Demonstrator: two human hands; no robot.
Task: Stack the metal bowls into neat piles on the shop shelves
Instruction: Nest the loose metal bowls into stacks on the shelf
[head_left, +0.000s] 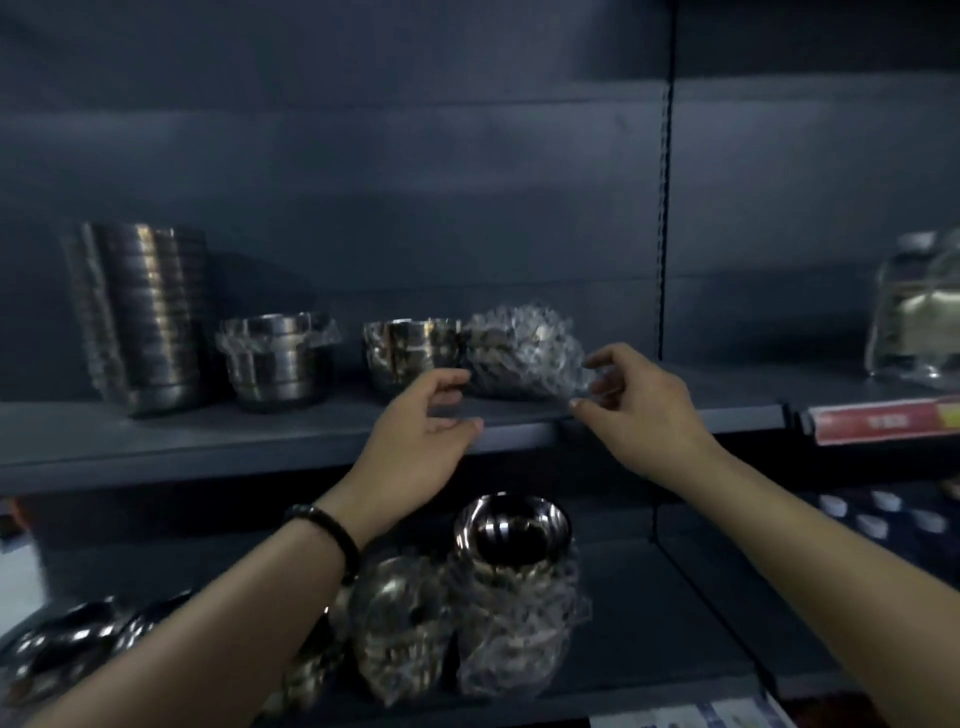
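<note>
Shelving of dark grey metal fills the view, and its upper shelf (260, 431) carries the row being built: a tall pile (140, 317) of bowls at the far left, a shorter pile (278, 358) beside it, then a low pile (410, 353) of shiny bowls. Close against that pile's right side sits a wrapped bundle (524, 353) of bowls in crinkled clear film. The lower shelf (675, 623) holds more to sort, among them a wrapped stack (514, 597) with an open bowl on top. The step in hand looks like seating the wrapped bundle in line with the row. The left hand (421, 441) is at its left edge and the right hand (639, 410) at its right, both with fingers loosely spread and gripping nothing firmly. Whether the right fingertips touch the film is too blurred to tell. To do it well, I would press on the bowls through the film, low on both sides, since loose film will probably slip or tear. Squaring the bundle upright and level with its neighbours' front line should keep the row neat. Any nudge to the left should be gentle, because the low pile stands right against it and could shift.
</note>
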